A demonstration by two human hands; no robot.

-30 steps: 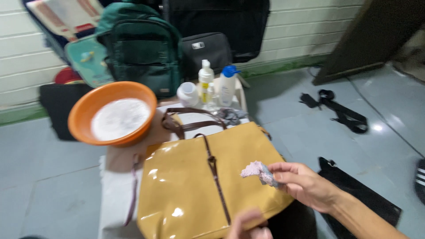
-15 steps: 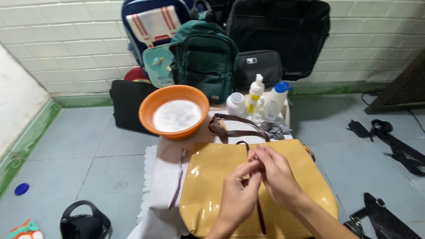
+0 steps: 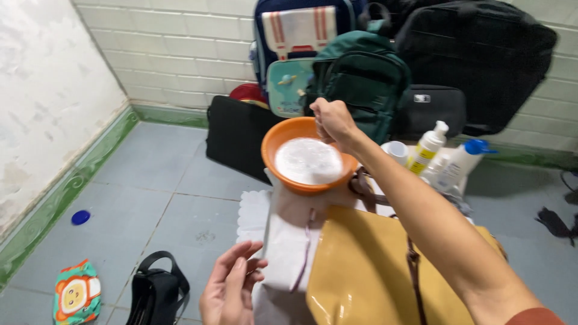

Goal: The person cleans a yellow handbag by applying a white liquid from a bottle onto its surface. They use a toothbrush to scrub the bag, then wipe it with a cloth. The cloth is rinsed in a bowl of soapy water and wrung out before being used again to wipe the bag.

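My right hand [image 3: 333, 122] over orange bowl [image 3: 309, 156], fingers bunched shut, contents unclear. Bowl round, glossy, holds white foamy liquid. Left hand [image 3: 232, 290] empty, fingers spread.

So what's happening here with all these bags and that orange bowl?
A person is working over a glossy tan handbag lying on a white cloth. Their right hand, closed as if pinching something small, is stretched over an orange bowl of white foamy liquid. The left hand hovers open, holding nothing. Bottles and backpacks stand behind.
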